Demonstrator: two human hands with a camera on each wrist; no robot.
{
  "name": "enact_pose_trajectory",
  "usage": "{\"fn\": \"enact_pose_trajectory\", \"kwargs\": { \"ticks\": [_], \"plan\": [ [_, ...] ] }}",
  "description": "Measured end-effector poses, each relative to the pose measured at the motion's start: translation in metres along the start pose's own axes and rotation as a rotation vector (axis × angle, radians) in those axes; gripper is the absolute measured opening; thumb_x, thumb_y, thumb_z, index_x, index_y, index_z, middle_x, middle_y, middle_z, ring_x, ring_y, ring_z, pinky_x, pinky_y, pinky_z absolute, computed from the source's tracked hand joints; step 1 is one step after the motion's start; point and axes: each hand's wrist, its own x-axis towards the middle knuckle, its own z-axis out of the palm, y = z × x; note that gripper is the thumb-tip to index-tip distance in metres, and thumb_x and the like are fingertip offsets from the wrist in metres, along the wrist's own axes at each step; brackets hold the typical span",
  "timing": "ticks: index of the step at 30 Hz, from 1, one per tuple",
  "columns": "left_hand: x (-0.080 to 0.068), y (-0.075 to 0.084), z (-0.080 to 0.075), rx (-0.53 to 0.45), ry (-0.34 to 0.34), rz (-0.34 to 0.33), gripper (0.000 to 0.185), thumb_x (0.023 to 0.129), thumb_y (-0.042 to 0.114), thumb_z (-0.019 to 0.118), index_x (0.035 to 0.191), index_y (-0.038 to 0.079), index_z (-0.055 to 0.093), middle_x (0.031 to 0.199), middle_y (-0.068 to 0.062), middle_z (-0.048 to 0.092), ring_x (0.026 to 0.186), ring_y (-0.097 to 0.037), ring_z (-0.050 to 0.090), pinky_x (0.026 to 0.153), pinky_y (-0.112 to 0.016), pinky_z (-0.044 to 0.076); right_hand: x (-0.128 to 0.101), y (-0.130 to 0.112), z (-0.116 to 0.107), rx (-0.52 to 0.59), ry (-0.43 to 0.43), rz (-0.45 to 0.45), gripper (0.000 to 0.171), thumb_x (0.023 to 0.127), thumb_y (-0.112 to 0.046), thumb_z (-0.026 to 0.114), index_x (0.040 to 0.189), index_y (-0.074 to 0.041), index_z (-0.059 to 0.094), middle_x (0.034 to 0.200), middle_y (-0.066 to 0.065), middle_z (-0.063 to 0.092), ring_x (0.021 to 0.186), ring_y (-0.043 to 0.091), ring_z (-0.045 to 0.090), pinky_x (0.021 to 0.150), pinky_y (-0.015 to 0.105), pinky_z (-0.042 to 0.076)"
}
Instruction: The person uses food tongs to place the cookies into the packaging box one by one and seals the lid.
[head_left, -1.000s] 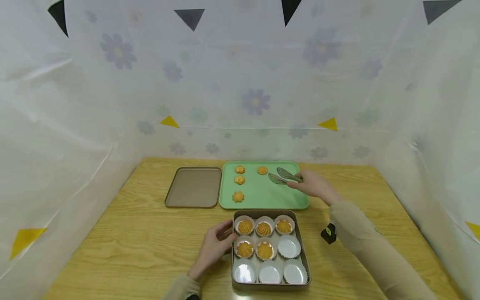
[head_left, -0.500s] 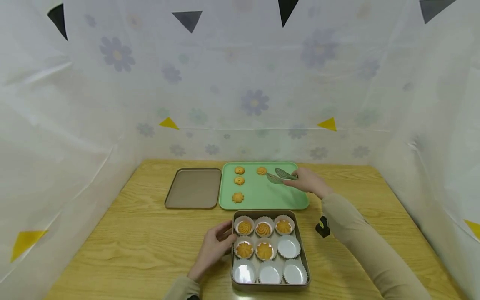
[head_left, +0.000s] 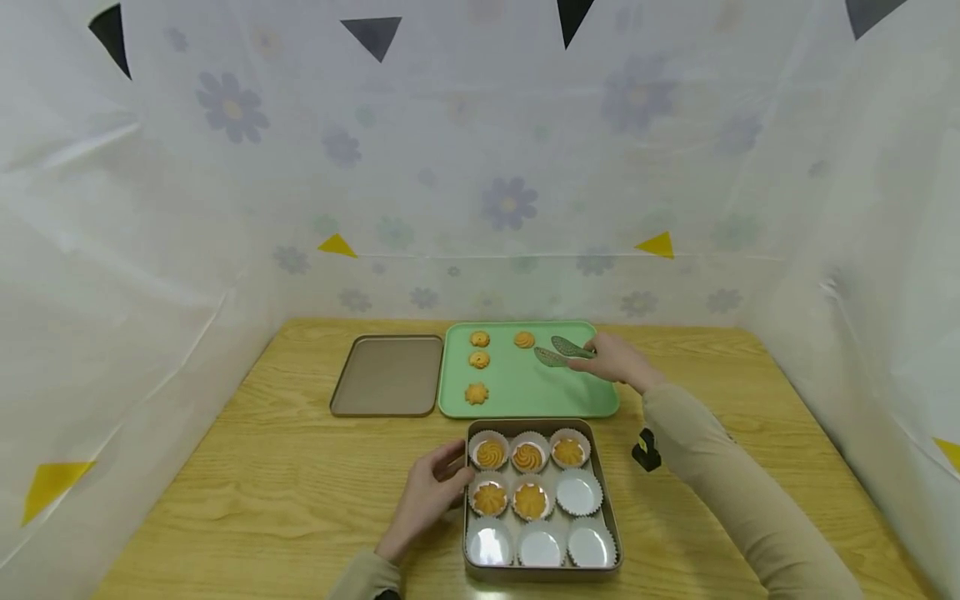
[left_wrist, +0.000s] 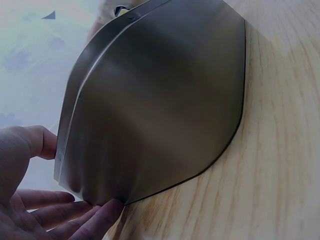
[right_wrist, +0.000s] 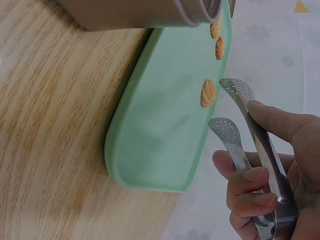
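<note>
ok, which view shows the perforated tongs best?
Right wrist: the perforated tongs appear largest there, individual holes clear. Head shows them small, the right hand covering their rear. Left wrist doesn't show them.

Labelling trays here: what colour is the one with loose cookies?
That tray is light green, showing best in the head view.

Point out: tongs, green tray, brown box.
Tongs [right_wrist: 262, 144]: right wrist view, on the bare metal of one arm.
Green tray [head_left: 540, 394]: head view, on the bare surface right of the cookies.
Brown box [head_left: 543, 575]: head view, on the outer wall nearest the person.
</note>
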Motion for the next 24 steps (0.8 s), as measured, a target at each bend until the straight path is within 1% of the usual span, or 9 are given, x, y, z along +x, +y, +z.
{"fn": "enact_pose_trajectory", "kwargs": {
  "ticks": [5,10,14,17,20,22,24],
  "plan": [
    [-0.0008,0.0008,-0.0007,-0.004,0.003,-0.004,0.057,0.094,0.010,0.064,0.143,-0.013,0.045,0.144,-0.035,0.050,0.131,-0.048,0.055,0.100,-0.042,0.059,-0.0012,-0.0009,-0.0005,0.004,-0.001,0.003,0.041,0.098,-0.038,0.063,0.066,-0.016,0.049,0.052,-0.008,0.029,0.046,0.008,0.028,0.045,0.022,0.027],
    [-0.0017,0.0004,-0.0013,-0.009,0.003,-0.005,0.057,0.094,0.010,0.065,0.142,-0.013,0.046,0.144,-0.035,0.050,0.131,-0.048,0.055,0.098,-0.041,0.060,-0.0001,-0.0014,-0.0003,-0.009,-0.002,0.014,0.046,0.098,-0.040,0.063,0.064,-0.019,0.040,0.052,-0.008,0.028,0.046,0.008,0.028,0.044,0.022,0.027],
    [-0.0025,0.0007,-0.0016,-0.007,0.003,-0.007,0.058,0.094,0.010,0.065,0.142,-0.013,0.045,0.144,-0.035,0.050,0.131,-0.048,0.055,0.096,-0.040,0.061,-0.0001,-0.0031,-0.0003,-0.019,-0.010,0.019,0.046,0.098,-0.041,0.062,0.064,-0.019,0.039,0.052,-0.007,0.028,0.046,0.009,0.029,0.044,0.022,0.027],
    [-0.0033,0.0013,-0.0018,-0.007,0.002,-0.013,0.058,0.094,0.010,0.065,0.143,-0.013,0.045,0.144,-0.035,0.050,0.131,-0.048,0.055,0.095,-0.041,0.062,0.0000,-0.0043,-0.0001,-0.028,-0.011,0.021,0.044,0.098,-0.042,0.062,0.065,-0.018,0.044,0.052,-0.007,0.029,0.046,0.009,0.030,0.044,0.022,0.028],
    [-0.0040,0.0014,-0.0018,-0.007,0.002,-0.021,0.057,0.094,0.010,0.064,0.143,-0.013,0.045,0.144,-0.035,0.050,0.131,-0.048,0.055,0.094,-0.041,0.062,0.0002,-0.0055,0.0000,-0.033,-0.009,0.023,0.040,0.098,-0.041,0.062,0.070,-0.015,0.053,0.052,-0.007,0.030,0.046,0.009,0.030,0.044,0.022,0.028],
    [-0.0040,0.0012,-0.0020,-0.007,0.002,-0.023,0.056,0.094,0.009,0.064,0.143,-0.012,0.045,0.144,-0.034,0.050,0.131,-0.048,0.055,0.093,-0.041,0.063,0.0005,-0.0058,-0.0002,-0.032,-0.009,0.020,0.037,0.098,-0.041,0.062,0.075,-0.011,0.059,0.052,-0.007,0.030,0.046,0.008,0.030,0.045,0.022,0.028],
    [-0.0039,0.0010,-0.0022,-0.008,0.002,-0.024,0.056,0.094,0.009,0.064,0.143,-0.012,0.045,0.144,-0.034,0.050,0.131,-0.048,0.055,0.093,-0.041,0.063,0.0005,-0.0067,-0.0005,-0.033,-0.009,0.021,0.037,0.098,-0.040,0.062,0.084,-0.006,0.066,0.053,-0.007,0.031,0.047,0.008,0.031,0.045,0.022,0.028]
  ]
}}
